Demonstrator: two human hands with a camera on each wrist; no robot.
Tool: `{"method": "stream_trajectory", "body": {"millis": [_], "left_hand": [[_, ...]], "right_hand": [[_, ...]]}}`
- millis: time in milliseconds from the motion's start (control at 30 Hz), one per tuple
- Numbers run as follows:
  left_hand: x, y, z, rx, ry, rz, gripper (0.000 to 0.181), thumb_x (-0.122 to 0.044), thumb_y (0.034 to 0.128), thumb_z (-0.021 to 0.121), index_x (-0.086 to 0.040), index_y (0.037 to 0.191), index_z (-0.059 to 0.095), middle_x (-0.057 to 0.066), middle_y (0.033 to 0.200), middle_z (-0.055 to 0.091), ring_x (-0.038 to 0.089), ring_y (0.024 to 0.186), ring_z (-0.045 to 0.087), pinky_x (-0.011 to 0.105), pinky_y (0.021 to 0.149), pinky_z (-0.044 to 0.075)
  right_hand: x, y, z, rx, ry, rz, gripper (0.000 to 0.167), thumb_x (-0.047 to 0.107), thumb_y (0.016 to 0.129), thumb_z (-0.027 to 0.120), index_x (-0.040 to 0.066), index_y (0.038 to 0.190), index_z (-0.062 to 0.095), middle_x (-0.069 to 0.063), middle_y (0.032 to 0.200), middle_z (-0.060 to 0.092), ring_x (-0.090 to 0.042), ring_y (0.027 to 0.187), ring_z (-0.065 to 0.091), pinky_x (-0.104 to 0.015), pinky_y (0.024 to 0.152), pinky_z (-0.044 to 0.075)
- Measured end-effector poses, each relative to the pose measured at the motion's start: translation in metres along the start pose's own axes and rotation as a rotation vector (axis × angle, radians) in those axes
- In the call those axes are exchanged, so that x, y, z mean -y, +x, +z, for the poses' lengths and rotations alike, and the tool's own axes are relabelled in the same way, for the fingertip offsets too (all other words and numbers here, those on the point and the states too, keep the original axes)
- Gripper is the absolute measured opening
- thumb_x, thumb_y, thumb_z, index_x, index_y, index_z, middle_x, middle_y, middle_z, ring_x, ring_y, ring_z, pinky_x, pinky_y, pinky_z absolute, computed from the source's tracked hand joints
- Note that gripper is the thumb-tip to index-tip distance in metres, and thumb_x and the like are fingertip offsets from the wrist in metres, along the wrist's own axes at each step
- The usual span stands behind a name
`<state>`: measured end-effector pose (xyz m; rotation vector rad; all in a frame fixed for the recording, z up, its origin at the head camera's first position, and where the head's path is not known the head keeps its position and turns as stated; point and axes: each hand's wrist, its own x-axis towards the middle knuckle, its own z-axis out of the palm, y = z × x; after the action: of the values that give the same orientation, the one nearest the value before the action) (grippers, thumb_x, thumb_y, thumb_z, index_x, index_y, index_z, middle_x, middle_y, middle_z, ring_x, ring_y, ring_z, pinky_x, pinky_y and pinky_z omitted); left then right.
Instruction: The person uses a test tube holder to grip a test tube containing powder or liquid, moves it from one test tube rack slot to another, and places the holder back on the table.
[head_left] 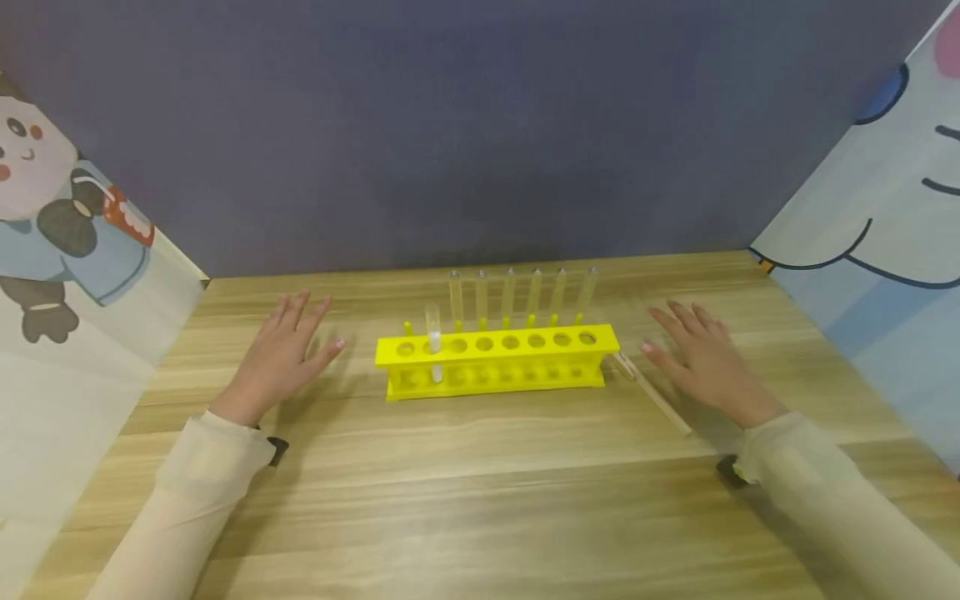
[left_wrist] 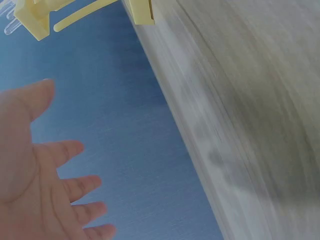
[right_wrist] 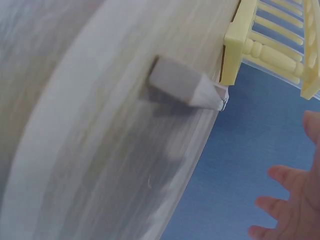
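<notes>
1. Wood-grained tabletop (head_left: 465, 483): light brown, streaked; presumably chosen as level footing for the entries below.
2. Pale sleeves (head_left: 198, 492), near left and near right: set wide apart, which I judge leaves my view of the middle unblocked.
3. Wooden clamp (head_left: 658, 400), right: lies slantwise, metal-fitted end beside the rack, plain end toward the near side; probably parked there for easy reach.
4. Left hand (head_left: 276, 358), left of the rack and well apart from it: fingers extended and spread, nothing held.
5. Right hand (head_left: 708, 367), just right of the clamp: likewise straight-fingered, holding nothing.
6. Yellow rack (head_left: 497, 353), mid-tabletop between the hands: set lengthwise left to right, I suppose so every hole faces the worker. Bright, plastic-looking, eight round holes along its top plate.
7. Upright tube (head_left: 432, 317), second hole from left: mouth up, I judge, to keep its white contents (head_left: 437, 373) from spilling. Clear, narrow; powder or liquid, I cannot tell.
8. Six inverted tubes (head_left: 509, 292), far side of the rack: over pegs, rounded ends up, likely for draining. Clear; leftmost peg (head_left: 408, 327) bare.
9. Dark panel (head_left: 465, 133), far: plausibly a plain backing.
</notes>
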<state>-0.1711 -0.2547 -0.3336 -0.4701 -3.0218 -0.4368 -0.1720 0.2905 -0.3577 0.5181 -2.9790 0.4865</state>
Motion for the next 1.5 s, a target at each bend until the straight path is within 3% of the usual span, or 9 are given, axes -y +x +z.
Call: {"method": "stream_trajectory", "body": {"millis": [167,433,867,1067,1333,1500], "left_hand": [[0.001,0.001,0.001,0.007,-0.02,0.005,0.072,-0.048,0.0983,0.039,-0.005,0.15,0.015,0.03,0.152,0.007,0.051,0.138,0.005,0.065,0.109,0.009],[-0.006,0.003,0.004,0.007,-0.11,0.094,0.067,-0.04,0.0981,0.046,-0.004,0.149,0.022,0.025,0.151,0.023,0.047,0.136,0.02,0.063,0.108,0.019],[-0.016,0.001,0.011,0.108,-0.219,0.238,0.062,-0.036,0.0949,0.055,-0.013,0.147,0.032,0.013,0.15,0.034,0.035,0.136,0.032,0.055,0.109,0.027],[-0.017,0.001,0.015,0.13,-0.248,0.23,0.063,-0.035,0.0935,0.058,-0.018,0.148,0.031,0.011,0.149,0.035,0.034,0.135,0.034,0.056,0.107,0.03],[-0.022,0.006,0.023,0.114,-0.325,0.246,0.064,-0.034,0.0897,0.064,-0.006,0.142,0.039,0.014,0.143,0.043,0.036,0.131,0.039,0.056,0.105,0.033],[-0.026,0.009,0.029,0.114,-0.338,0.238,0.063,-0.035,0.0874,0.066,-0.004,0.138,0.045,0.015,0.137,0.049,0.034,0.126,0.045,0.053,0.104,0.036]], "right_hand": [[0.004,0.001,0.001,0.018,0.006,-0.01,0.065,0.044,0.098,0.043,0.004,0.147,0.027,-0.03,0.15,0.016,-0.057,0.134,0.008,-0.075,0.101,0.004],[0.008,0.0,0.001,0.059,0.051,-0.005,0.069,0.042,0.096,0.049,0.003,0.148,0.025,-0.029,0.151,0.016,-0.055,0.133,0.014,-0.075,0.099,0.017],[0.013,0.004,0.007,0.087,0.042,-0.023,0.069,0.042,0.092,0.056,0.002,0.144,0.034,-0.026,0.15,0.023,-0.05,0.134,0.021,-0.07,0.102,0.022],[0.017,0.007,0.01,0.106,0.051,-0.035,0.068,0.04,0.093,0.056,-0.002,0.142,0.035,-0.029,0.147,0.027,-0.049,0.133,0.025,-0.068,0.102,0.026],[0.023,0.009,0.013,0.14,0.125,-0.038,0.063,0.034,0.094,0.056,-0.008,0.137,0.038,-0.03,0.138,0.041,-0.048,0.126,0.038,-0.061,0.104,0.03],[0.025,0.012,0.017,0.143,0.169,-0.017,0.061,0.03,0.094,0.058,-0.012,0.135,0.04,-0.031,0.133,0.046,-0.046,0.115,0.051,-0.058,0.095,0.042]]}}
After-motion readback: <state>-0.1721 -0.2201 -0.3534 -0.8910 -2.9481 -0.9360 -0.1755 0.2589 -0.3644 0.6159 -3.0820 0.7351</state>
